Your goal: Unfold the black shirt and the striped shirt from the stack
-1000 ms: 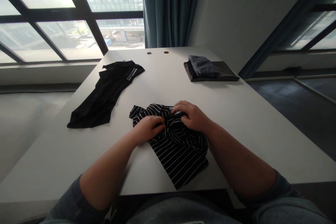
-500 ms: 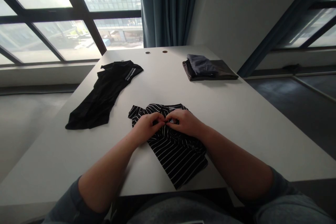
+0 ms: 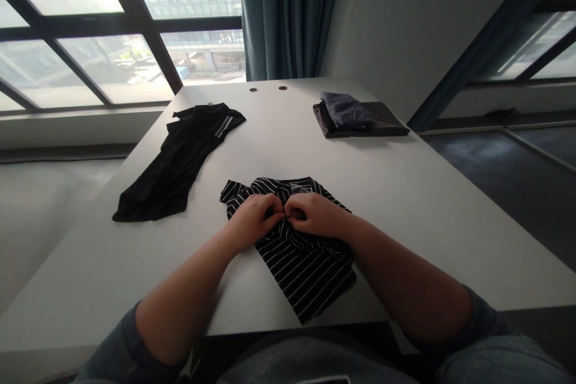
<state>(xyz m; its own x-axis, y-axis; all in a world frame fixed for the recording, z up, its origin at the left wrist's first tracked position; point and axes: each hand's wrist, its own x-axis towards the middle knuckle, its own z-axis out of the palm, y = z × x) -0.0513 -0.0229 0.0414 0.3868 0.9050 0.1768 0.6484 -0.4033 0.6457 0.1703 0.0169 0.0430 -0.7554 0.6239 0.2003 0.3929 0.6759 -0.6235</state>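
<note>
- The black-and-white striped polo shirt lies bunched and crumpled on the table, close to the edge nearest the person, with its hem hanging toward that edge.
- It looks like a light, soft knit that will slump and shift rather than hold a shape; the collar or shoulders seem the firmest places to take hold.
- The left hand rests on the shirt's upper part, its fingers curled and pressed together, with the fingertips pinching cloth near the placket.
- The right hand mirrors it, curled fingers meeting the left's at the centre of the shirt. Whether a button lies between them is hidden.
- Farther along the white table, a black shirt with a grey reflective strip lies spread out, well apart on the left.
- At the far right, dark folded garments sit stacked.
- Beyond the table are a tall window and a blue curtain.
</note>
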